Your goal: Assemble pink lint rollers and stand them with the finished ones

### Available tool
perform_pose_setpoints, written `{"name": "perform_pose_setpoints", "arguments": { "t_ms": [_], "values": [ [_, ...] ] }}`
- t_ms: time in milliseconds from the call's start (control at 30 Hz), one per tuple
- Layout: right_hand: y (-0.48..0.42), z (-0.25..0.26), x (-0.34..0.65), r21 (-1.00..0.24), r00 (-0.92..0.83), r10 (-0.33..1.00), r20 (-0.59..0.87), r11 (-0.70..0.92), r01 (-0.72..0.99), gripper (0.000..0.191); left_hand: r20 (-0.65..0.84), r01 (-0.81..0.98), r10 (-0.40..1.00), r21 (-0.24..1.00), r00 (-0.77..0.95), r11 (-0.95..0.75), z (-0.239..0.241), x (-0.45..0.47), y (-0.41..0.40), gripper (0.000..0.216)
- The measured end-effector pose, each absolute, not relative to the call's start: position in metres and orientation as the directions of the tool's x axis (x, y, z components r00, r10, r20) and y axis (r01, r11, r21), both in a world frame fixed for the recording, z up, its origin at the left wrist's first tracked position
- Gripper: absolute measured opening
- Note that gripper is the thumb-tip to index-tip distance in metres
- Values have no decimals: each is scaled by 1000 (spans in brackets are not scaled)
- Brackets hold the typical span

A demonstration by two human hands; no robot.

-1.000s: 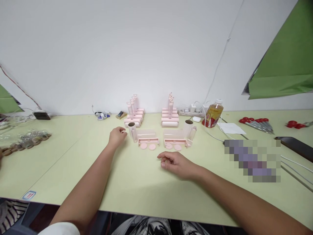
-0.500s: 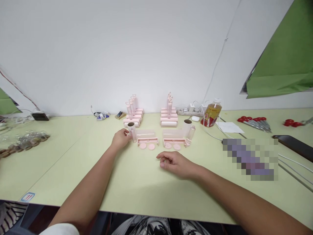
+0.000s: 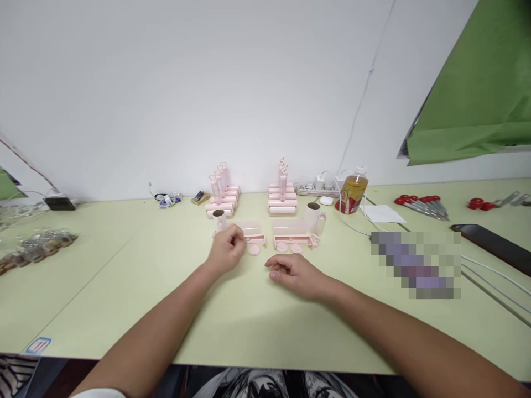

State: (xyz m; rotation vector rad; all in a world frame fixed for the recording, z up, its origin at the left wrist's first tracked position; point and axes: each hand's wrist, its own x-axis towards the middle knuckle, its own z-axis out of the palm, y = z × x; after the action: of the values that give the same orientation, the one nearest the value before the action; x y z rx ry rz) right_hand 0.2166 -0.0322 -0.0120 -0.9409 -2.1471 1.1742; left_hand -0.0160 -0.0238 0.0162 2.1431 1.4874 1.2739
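Observation:
My left hand [image 3: 227,249], its fingers curled in, is over the left end of a pink roller frame [image 3: 255,239]. Its fingertips are hidden, so I cannot see what they hold. Near it stand a white roll [image 3: 218,222] with a brown core, a clear cover [image 3: 249,228] and a pink disc [image 3: 254,250]. My right hand [image 3: 296,275] rests on the table, fingers loosely bent and apart, holding nothing. Beyond it lie two pink discs [image 3: 282,247], another pink frame [image 3: 292,240] and a clear cover [image 3: 290,226]. A second white roll [image 3: 312,216] stands beside a clear handle [image 3: 321,224].
Two rows of assembled pink rollers [image 3: 223,202] with upright clear handles stand by the wall. To the right are a power strip [image 3: 317,192], a drink bottle [image 3: 352,192], white paper [image 3: 382,214], red-handled tools [image 3: 423,205] and a black phone [image 3: 489,243]. Wrapped items [image 3: 41,246] lie far left.
My left hand has moved right and nearer, from beside the left roll to over the left frame, now hiding the left disc. My right hand stays put. The view has shifted slightly.

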Motion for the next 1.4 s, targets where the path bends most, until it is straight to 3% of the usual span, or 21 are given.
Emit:
{"name": "perform_pose_setpoints", "arguments": {
  "t_ms": [100, 233, 300, 433, 600, 800, 900, 1067, 1200, 1300, 1400],
  "values": [
    [-28, 1, 221, -791, -412, 855, 316, 477, 384, 20, 340, 577, 813, 578, 472, -577, 6, 6, -35, 6],
    [-9, 26, 246, -557, -120, 733, 670, 603, 571, 20, 156, 558, 781, 616, 605, -556, 2, 16, -42, 8],
    [5, 36, 264, -488, -68, 677, 733, 592, 642, 27, 78, 572, 766, 618, 638, -539, 3, 17, -43, 9],
    [33, 39, 296, -558, -67, 710, 701, 605, 568, 54, -1, 607, 762, 606, 648, -515, 5, 16, -43, 13],
    [51, 24, 311, -810, -122, 889, 442, 454, 370, 71, -16, 608, 756, 606, 654, -513, 9, 16, -44, 17],
    [62, 9, 312, -830, -81, 886, 456, 456, 320, 76, -29, 615, 768, 618, 640, -489, 13, 15, -44, 19],
    [69, 4, 318, -827, 48, 880, 473, 424, 370, 71, -35, 618, 774, 625, 633, -477, 13, 15, -44, 19],
    [74, 1, 327, -770, 203, 852, 483, 302, 562, 41, -33, 623, 778, 621, 627, -475, 11, 15, -43, 18],
    [76, 2, 331, -752, 271, 849, 453, 201, 628, 40, -42, 627, 777, 620, 628, -473, 10, 14, -42, 19],
    [77, 6, 333, -797, 375, 791, 484, 221, 561, 33, -41, 634, 782, 614, 621, -471, 10, 13, -42, 21],
    [75, 19, 337, -849, 554, 643, 529, 395, 353, 28, -39, 635, 789, 618, 613, -463, 10, 14, -43, 21]
  ]
}}
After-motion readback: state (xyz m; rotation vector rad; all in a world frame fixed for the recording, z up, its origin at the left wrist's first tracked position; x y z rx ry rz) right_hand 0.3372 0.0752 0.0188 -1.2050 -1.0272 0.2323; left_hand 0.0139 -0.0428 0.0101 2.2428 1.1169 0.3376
